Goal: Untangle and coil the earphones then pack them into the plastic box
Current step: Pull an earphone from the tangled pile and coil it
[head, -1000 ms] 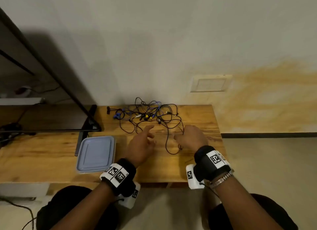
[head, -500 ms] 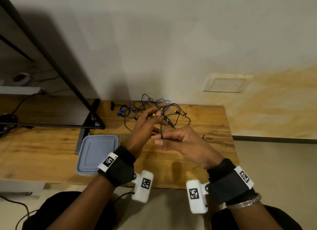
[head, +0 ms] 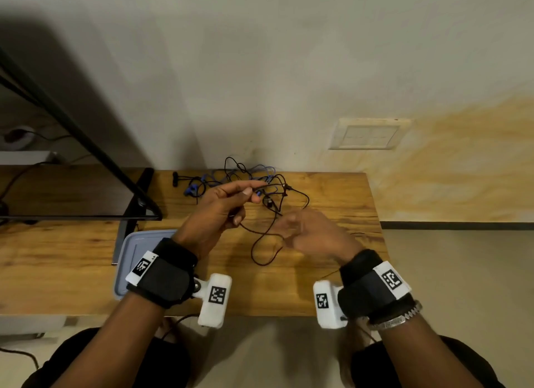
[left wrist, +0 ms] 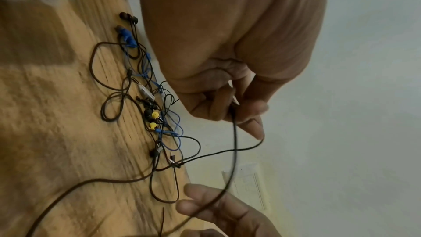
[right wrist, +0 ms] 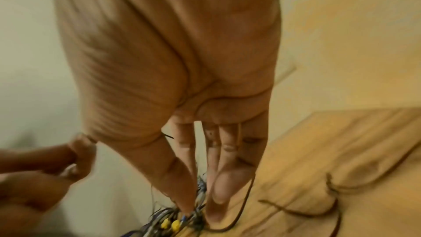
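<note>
Nearest are two hands over the wooden desk (head: pixel 332 289): the left hand (head: pixel 213 214) pinches one black earphone cable (left wrist: pixel 234 141) between thumb and fingers, while the right hand (head: pixel 312 234) has fingers straight and slightly apart, not clearly gripping. One lidded plastic box (head: pixel 138 246) sits just left of the left wrist. Farther back by the wall lies one tangled pile of earphones (head: pixel 248 179), black and blue cords, two yellow buds (left wrist: pixel 153 120) showing.

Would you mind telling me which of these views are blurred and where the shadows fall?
Head view: mostly sharp, but the right hand is smeared by motion, and a broad dark shadow lies on the wall at the upper left. Left wrist view: the tangled earphones are fairly crisp, the wooden table streaked. Right wrist view: soft throughout, cables blurred.
</note>
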The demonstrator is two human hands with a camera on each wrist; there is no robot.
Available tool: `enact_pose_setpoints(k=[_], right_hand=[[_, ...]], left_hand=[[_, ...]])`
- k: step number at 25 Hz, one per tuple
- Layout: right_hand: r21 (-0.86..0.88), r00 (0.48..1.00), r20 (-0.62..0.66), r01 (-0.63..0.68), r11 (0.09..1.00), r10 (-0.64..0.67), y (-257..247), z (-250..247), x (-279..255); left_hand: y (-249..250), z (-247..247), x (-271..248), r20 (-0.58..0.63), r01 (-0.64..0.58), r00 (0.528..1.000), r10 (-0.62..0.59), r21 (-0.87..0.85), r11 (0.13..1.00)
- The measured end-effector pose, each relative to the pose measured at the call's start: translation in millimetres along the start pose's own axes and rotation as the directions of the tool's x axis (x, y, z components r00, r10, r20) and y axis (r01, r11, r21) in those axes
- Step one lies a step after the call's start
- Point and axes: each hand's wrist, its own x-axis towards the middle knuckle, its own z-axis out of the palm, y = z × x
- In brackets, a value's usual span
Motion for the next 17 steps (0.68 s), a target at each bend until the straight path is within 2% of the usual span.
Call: enact_pose_setpoints(k=[2, 3, 5, 6, 8, 9, 12, 14, 17], right_hand=[[0.072, 0.971, -0.225, -0.066, 0.995, 0.081, 5.7, -18.3, -0.2], [0.163, 0.95, -0.296, -0.052, 0.985, 0.099, 5.5, -23.2, -0.5], [0.317, 0.932, -0.355, 0.045, 0.947, 0.074, -4.1, -18.7, 1.8], [0.311, 0.933, -0.359, 0.101, 0.945, 0.019, -7.9, -12.6, 6.1], [0.259, 0.943, -0.325, 0.169, 0.951, -0.079, -12.9, -0.5, 13.9], [0.287, 0.946, -0.313, 0.181, 0.941, -0.086, -17.6, -0.4, 13.0], [0.485, 0.957, -0.287, 0.187, 0.854, -0.047, -16.2, -13.0, 5.9], [0.646, 0.975, -0.207, 0.196, 0.738, -0.078, -12.7, -20.2, -0.2], [0.874, 0.991, -0.06, 0.109, 0.473, -0.117, -15.5, -17.3, -7.0]], left_hand=[[2.6, -1.2, -5.2, 0.027, -0.013, 1.0, 0.014, -0.016, 1.0], [4.6, -1.3, -7.3, 0.048, -0.021, 0.999, 0.022, -0.026, 0.999], [8.9, -3.4, -10.3, 0.1, -0.037, 0.994, 0.042, -0.049, 0.998], [11.1, -4.9, -11.1, 0.122, -0.043, 0.991, 0.05, -0.06, 0.997], [13.1, -9.7, -12.3, 0.114, -0.061, 0.991, 0.07, -0.083, 0.995], [13.2, -13.1, -11.7, 0.078, -0.081, 0.993, 0.089, -0.096, 0.992], [9.0, -29.7, -5.3, -0.135, -0.15, 0.982, 0.133, -0.123, 0.981], [4.1, -40.5, -0.6, -0.236, -0.168, 0.961, 0.147, -0.072, 0.983], [-3.4, -38.6, 0.7, -0.293, -0.175, 0.934, 0.203, 0.119, 0.977]])
